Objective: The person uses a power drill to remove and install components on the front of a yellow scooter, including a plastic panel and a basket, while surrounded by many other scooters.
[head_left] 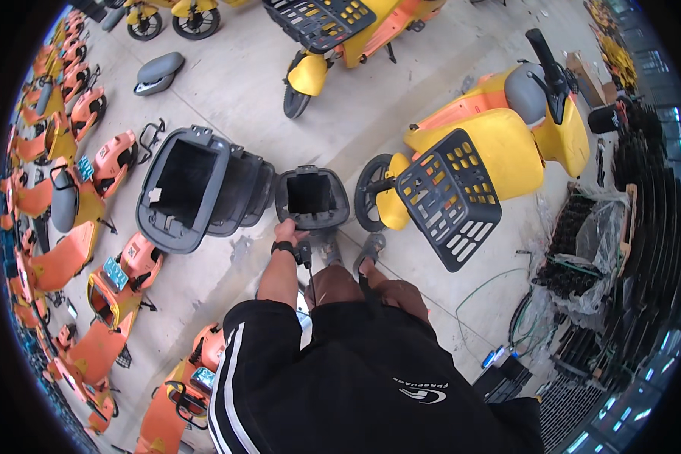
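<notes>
Grey concrete floor (227, 76) underneath. At 12 o'clock, yellow-orange scooter (356, 53) with black slatted basket (321, 29). At 2 o'clock, another yellow scooter (507, 151), black basket (448, 198) on it; cardboard box (585, 82) farther out. At 3 o'clock, black parts (571, 261) in clear plastic, stacked black panels (654, 219) just beyond. At 9 o'clock, orange scooters (64, 265) in rows. Between 10 and 11, grey seat (157, 73) on floor.

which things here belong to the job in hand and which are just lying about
Likely the job:
dark grey open-topped plastic box, left hand at its near rim
stacked dark grey plastic boxes beside it

Likely lying about:
rounded grey seat on the floor
black parts in clear plastic wrap
yellow and orange scooter
</notes>
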`<control>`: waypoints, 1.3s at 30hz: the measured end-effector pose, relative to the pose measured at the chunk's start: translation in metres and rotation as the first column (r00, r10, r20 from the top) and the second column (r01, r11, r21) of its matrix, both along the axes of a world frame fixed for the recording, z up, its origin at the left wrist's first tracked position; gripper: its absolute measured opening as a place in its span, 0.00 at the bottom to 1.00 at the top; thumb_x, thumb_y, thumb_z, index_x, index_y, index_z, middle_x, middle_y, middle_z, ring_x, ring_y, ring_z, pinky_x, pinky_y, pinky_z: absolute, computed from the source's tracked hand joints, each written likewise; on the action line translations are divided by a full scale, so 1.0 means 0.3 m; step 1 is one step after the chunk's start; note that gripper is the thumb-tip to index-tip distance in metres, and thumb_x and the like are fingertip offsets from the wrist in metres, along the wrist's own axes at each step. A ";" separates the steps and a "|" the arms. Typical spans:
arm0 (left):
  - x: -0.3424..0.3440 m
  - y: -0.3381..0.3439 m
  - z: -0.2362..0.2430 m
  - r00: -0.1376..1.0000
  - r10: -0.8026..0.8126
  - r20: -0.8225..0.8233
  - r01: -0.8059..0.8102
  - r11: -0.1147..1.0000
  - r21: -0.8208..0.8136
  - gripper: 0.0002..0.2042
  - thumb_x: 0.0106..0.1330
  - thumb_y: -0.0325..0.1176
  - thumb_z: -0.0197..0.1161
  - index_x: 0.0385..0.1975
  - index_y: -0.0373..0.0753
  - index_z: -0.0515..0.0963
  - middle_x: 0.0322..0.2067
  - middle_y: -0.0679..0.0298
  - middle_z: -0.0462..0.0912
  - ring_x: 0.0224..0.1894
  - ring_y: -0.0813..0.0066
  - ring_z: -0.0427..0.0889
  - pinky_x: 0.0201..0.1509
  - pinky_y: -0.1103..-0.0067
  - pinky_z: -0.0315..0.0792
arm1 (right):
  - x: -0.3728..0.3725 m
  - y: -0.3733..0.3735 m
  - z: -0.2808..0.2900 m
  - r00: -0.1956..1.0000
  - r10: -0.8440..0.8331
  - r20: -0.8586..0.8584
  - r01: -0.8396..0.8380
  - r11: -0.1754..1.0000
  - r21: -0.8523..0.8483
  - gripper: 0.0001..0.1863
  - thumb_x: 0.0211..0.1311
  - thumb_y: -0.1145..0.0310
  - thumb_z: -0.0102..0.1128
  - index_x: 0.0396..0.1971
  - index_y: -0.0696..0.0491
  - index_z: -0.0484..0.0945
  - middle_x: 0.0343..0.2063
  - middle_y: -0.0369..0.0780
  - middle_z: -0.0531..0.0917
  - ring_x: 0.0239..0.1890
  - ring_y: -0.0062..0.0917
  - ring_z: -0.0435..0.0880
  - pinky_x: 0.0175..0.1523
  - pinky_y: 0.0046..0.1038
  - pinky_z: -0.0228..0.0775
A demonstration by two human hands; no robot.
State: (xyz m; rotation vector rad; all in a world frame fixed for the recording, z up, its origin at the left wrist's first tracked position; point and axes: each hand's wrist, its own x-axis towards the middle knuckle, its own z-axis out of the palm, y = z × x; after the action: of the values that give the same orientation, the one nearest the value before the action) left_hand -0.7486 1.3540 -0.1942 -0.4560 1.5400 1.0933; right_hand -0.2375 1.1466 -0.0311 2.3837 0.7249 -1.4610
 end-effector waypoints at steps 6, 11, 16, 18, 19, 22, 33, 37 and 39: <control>0.022 0.074 -0.205 0.987 -0.138 0.087 0.125 0.983 0.138 0.16 0.58 0.18 0.46 0.47 0.26 0.63 0.45 0.42 0.74 0.45 0.41 0.80 0.46 0.54 0.80 | 0.030 -0.165 0.086 0.991 -0.122 0.063 0.127 0.989 -0.081 0.27 0.47 0.57 0.63 0.42 0.63 0.78 0.34 0.44 0.82 0.37 0.29 0.80 0.41 0.30 0.71; -0.076 -0.012 -0.531 0.980 -0.193 0.047 0.190 0.980 0.062 0.20 0.56 0.18 0.48 0.51 0.30 0.63 0.43 0.47 0.75 0.42 0.43 0.81 0.43 0.51 0.80 | 0.082 -0.236 0.101 0.988 -0.104 0.111 0.128 0.963 -0.238 0.26 0.47 0.58 0.64 0.42 0.63 0.78 0.33 0.43 0.82 0.35 0.28 0.80 0.40 0.30 0.71; -0.114 -0.045 -0.656 0.896 -0.437 -0.081 0.385 0.854 -0.350 0.13 0.53 0.20 0.56 0.40 0.24 0.71 0.33 0.45 0.76 0.34 0.48 0.81 0.33 0.57 0.82 | 0.098 -0.316 0.207 0.976 -0.133 0.174 0.180 0.938 -0.295 0.25 0.46 0.60 0.65 0.42 0.63 0.78 0.32 0.42 0.82 0.34 0.27 0.80 0.39 0.29 0.71; 0.003 -0.032 -0.595 0.731 -0.675 -0.103 0.592 0.702 -0.395 0.17 0.53 0.22 0.60 0.44 0.26 0.72 0.32 0.49 0.78 0.33 0.53 0.81 0.27 0.62 0.79 | 0.096 -0.329 0.243 0.963 -0.153 0.220 0.214 0.934 -0.285 0.25 0.46 0.60 0.65 0.41 0.63 0.78 0.31 0.41 0.82 0.33 0.27 0.80 0.38 0.29 0.71; 0.012 -0.025 -0.548 0.665 -0.738 -0.110 0.676 0.659 -0.330 0.20 0.53 0.24 0.61 0.48 0.28 0.71 0.32 0.50 0.79 0.32 0.55 0.82 0.26 0.63 0.78 | 0.082 -0.335 0.255 0.961 -0.166 0.221 0.225 0.935 -0.275 0.25 0.46 0.61 0.65 0.41 0.63 0.78 0.31 0.41 0.82 0.33 0.26 0.80 0.38 0.29 0.71; -0.117 -0.141 -0.423 0.346 -0.909 -0.233 0.903 0.391 -0.181 0.16 0.54 0.31 0.60 0.43 0.31 0.80 0.25 0.51 0.84 0.24 0.66 0.84 0.31 0.69 0.78 | 0.069 -0.305 0.237 0.980 -0.152 0.131 0.182 0.950 -0.255 0.24 0.45 0.62 0.65 0.41 0.63 0.78 0.30 0.40 0.82 0.32 0.26 0.80 0.37 0.28 0.71; -0.050 0.163 0.213 -0.202 -0.710 -0.674 0.938 0.057 -0.341 0.17 0.63 0.42 0.58 0.26 0.33 0.83 0.20 0.54 0.83 0.26 0.64 0.85 0.34 0.72 0.76 | -0.090 0.091 0.307 0.970 -0.239 0.051 0.192 0.872 0.451 0.46 0.38 0.66 0.73 0.61 0.60 0.62 0.29 0.47 0.83 0.26 0.28 0.84 0.34 0.28 0.77; 0.180 0.284 0.645 -0.044 -0.738 -0.673 0.994 0.032 -0.100 0.14 0.66 0.38 0.58 0.31 0.31 0.80 0.19 0.60 0.81 0.23 0.74 0.82 0.29 0.78 0.74 | -0.119 0.244 0.491 0.998 -0.070 -0.009 0.055 0.690 0.722 0.45 0.36 0.63 0.74 0.60 0.58 0.66 0.32 0.47 0.83 0.35 0.31 0.85 0.44 0.29 0.75; 0.268 0.291 0.729 0.108 -0.763 -0.637 0.991 0.030 0.133 0.12 0.69 0.35 0.57 0.35 0.29 0.77 0.21 0.62 0.81 0.24 0.76 0.82 0.30 0.81 0.75 | -0.136 0.366 0.552 0.997 0.033 -0.070 0.031 0.662 0.749 0.44 0.37 0.63 0.73 0.60 0.56 0.66 0.31 0.47 0.83 0.35 0.33 0.85 0.44 0.29 0.75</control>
State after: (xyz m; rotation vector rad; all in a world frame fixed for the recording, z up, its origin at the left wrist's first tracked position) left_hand -0.6682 1.4413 0.0245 1.2396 1.2861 0.4276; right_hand -0.2783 1.2566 0.1346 2.8843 1.6252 -1.4321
